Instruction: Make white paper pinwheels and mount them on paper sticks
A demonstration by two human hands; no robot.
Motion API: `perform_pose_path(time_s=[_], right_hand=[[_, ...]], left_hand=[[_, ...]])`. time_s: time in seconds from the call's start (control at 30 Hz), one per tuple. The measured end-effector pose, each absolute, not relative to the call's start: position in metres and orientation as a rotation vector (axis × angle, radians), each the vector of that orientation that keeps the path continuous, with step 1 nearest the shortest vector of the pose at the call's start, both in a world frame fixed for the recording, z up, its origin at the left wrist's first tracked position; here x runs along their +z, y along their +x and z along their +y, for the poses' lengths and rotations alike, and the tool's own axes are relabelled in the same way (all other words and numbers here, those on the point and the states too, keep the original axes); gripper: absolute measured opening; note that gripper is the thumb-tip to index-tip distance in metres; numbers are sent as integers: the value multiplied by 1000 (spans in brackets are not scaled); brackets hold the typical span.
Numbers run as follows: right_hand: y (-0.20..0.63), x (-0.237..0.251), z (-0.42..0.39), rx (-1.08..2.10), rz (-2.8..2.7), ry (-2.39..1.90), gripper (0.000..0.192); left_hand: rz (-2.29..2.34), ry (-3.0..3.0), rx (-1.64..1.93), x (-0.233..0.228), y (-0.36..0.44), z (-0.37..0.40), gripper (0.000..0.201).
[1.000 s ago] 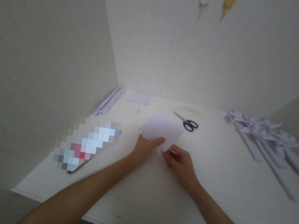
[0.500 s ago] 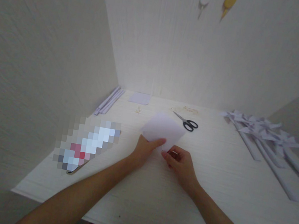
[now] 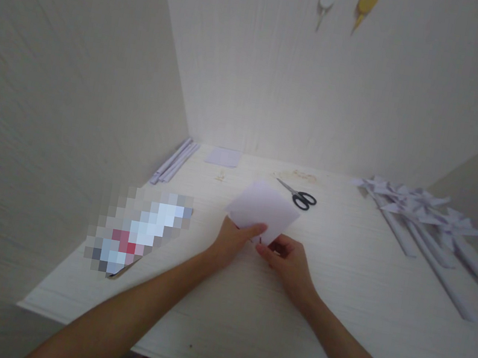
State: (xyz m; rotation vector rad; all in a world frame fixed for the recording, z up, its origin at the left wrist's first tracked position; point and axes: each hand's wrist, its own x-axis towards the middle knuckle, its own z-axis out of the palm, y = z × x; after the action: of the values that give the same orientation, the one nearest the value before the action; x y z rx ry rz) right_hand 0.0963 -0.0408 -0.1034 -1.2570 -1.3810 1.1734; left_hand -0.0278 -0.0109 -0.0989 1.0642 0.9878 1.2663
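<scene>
Paper sheet [image 3: 264, 206] pinched at its near edge by both hands' fingers [image 3: 258, 228], scissors [image 3: 300, 195] just beyond.

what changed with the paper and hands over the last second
The right hand slid slightly left, closing up to the left hand at the near corner of the paper sheet, whose right edge lifted a little. The left hand's grip on the sheet is unchanged. Scissors and pinwheels stayed put.
</scene>
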Motion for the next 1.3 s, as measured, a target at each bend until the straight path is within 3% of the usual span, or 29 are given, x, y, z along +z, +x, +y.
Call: perform_pose_path(time_s=[0.27, 0.37, 0.67, 1.3], right_hand=[[94, -107, -40, 1151, -1469, -1281, 19], [95, -107, -40, 1124, -1459, -1292, 19], [96, -102, -39, 1143, -1403, -1348, 22], [104, -100, -32, 1306, -581, -989, 19]], left_hand=[[1044, 1134, 1194, -98, -26, -13, 33], [1083, 1142, 1181, -96, -27, -12, 24], [1037, 1039, 1341, -101, -39, 7, 20], [936, 1035, 1115, -108, -36, 2, 20]])
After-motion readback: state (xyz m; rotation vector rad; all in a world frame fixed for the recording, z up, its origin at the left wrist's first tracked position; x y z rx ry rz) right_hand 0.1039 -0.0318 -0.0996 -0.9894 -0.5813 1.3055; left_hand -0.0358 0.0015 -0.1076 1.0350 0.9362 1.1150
